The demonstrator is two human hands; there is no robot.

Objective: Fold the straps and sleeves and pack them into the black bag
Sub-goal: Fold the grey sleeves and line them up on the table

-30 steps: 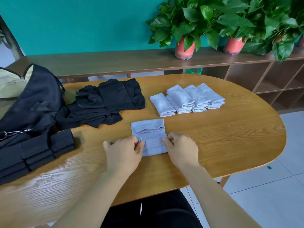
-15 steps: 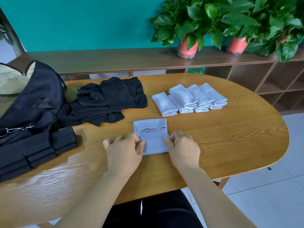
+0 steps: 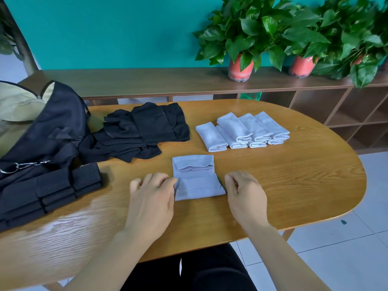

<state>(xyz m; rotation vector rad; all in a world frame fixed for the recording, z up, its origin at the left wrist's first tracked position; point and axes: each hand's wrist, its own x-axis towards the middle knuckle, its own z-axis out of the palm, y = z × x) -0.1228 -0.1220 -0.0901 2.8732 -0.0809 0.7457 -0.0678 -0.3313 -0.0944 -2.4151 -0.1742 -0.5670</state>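
Left hand (image 3: 151,198), right hand (image 3: 245,196): curled fingers pinch grey sleeve (image 3: 195,177) side edges, centre frame; uneven pull may undo fold.

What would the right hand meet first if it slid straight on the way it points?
Probably the nearest folded grey sleeve in the row ahead; the right hand might first clip the corner of the half-folded sleeve it holds.

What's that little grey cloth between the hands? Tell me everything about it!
The grey sleeve is soft-looking, pale grey knit fabric, folded into a flat, roughly square packet. Its far end is folded over, making a pocket-like flap. It lies flat on the wooden table. The left hand pinches its left edge and the right hand its right edge.
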